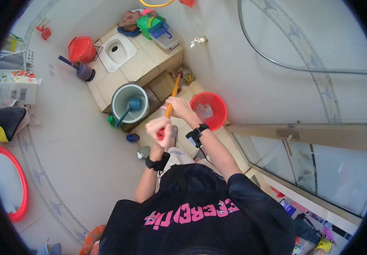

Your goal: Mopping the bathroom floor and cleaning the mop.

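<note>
Both hands are closed around an orange-handled mop (175, 90), so the work looks under way rather than finished. The left hand (158, 131) is wrapped round the near end of the pole, where a red cap shows; the right hand (178, 108) grips it farther along. The pole slants far and right, and the mop head (186, 76) is down in the far right corner of the tiled floor (230, 142), beside the foot of a raised tiled step (149, 63). How much floor has been gone over cannot be told: no clear line divides treated tiles from untreated ones. A red tub (224, 111) holding something clear stands just right of the mop, and a pale pail (114, 107) with a blue dipper (135, 103) stands left of it, hiding the ground beneath them. A squat toilet (121, 57) is set into the step, well apart from the mop head; whether that surface has been dealt with does not show.
</note>
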`<state>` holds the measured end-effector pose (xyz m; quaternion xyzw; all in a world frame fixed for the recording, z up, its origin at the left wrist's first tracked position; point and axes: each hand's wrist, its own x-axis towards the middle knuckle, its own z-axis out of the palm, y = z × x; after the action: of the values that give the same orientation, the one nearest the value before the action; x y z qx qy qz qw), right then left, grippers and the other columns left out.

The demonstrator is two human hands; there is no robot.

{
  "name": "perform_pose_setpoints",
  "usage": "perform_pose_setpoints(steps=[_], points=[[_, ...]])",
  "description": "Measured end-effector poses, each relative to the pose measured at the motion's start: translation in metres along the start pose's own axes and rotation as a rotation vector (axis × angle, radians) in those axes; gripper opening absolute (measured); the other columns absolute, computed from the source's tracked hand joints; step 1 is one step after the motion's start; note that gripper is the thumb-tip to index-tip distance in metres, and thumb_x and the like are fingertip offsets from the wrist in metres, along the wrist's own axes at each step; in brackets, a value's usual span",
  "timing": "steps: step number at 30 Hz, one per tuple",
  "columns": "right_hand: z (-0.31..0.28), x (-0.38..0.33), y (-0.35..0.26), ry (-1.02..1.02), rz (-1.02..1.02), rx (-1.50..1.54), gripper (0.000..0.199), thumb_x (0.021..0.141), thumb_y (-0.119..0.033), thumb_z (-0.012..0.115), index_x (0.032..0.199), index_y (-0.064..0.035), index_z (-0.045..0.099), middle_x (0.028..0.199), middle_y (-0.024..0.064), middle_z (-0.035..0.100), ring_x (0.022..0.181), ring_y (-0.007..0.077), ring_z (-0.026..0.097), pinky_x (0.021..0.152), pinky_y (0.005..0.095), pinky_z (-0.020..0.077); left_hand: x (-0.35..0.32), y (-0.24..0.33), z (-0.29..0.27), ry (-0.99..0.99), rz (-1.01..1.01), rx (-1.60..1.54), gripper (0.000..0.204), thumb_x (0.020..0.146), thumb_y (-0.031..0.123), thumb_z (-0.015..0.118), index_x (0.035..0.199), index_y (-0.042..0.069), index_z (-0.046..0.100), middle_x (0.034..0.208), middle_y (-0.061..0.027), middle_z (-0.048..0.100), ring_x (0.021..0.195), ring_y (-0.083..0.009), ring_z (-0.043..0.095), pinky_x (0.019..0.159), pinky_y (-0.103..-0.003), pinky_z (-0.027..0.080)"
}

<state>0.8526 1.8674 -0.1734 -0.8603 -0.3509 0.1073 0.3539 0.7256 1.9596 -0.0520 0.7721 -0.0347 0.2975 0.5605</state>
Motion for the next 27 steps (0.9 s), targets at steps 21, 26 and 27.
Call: perform_pose_setpoints(steps=[21, 26, 27], points=[[0.011, -0.108, 0.0, -0.126, 0.024, 0.004, 0.01, 0.076, -0.022, 0.066, 0.075, -0.0126, 0.06, 0.079, 0.0073, 0.062, 0.074, 0.031, 0.063, 0.062, 0.0421, 0.0495, -0.082, 0.053, 0.01, -0.121, -0.076, -0.249, 0.019, 0.072, -0.006, 0.05, 0.056, 0.001, 0.041, 0.054, -0.0098, 0.044, 0.045, -0.0233, 0.045, 0.048, -0.031, 0.04], [-0.023, -0.086, 0.008, -0.032, -0.074, 0.035, 0.013, 0.078, -0.019, 0.064, 0.072, -0.01, 0.057, 0.075, 0.0087, 0.06, 0.07, 0.0326, 0.062, 0.059, 0.0433, 0.0484, -0.04, 0.039, 0.031, -0.181, 0.066, -0.199, 0.018, 0.066, -0.006, 0.052, 0.056, 0.003, 0.039, 0.053, -0.009, 0.044, 0.042, -0.0257, 0.042, 0.045, -0.032, 0.038], [-0.032, -0.088, 0.012, 0.047, -0.066, -0.008, 0.019, 0.083, -0.018, 0.062, 0.069, -0.0078, 0.055, 0.072, 0.0096, 0.059, 0.066, 0.0338, 0.061, 0.056, 0.0444, 0.0475, -0.034, 0.038, 0.043, -0.223, 0.159, -0.214, 0.018, 0.063, -0.004, 0.055, 0.057, 0.004, 0.04, 0.052, -0.0077, 0.042, 0.042, -0.0259, 0.042, 0.045, -0.032, 0.037]])
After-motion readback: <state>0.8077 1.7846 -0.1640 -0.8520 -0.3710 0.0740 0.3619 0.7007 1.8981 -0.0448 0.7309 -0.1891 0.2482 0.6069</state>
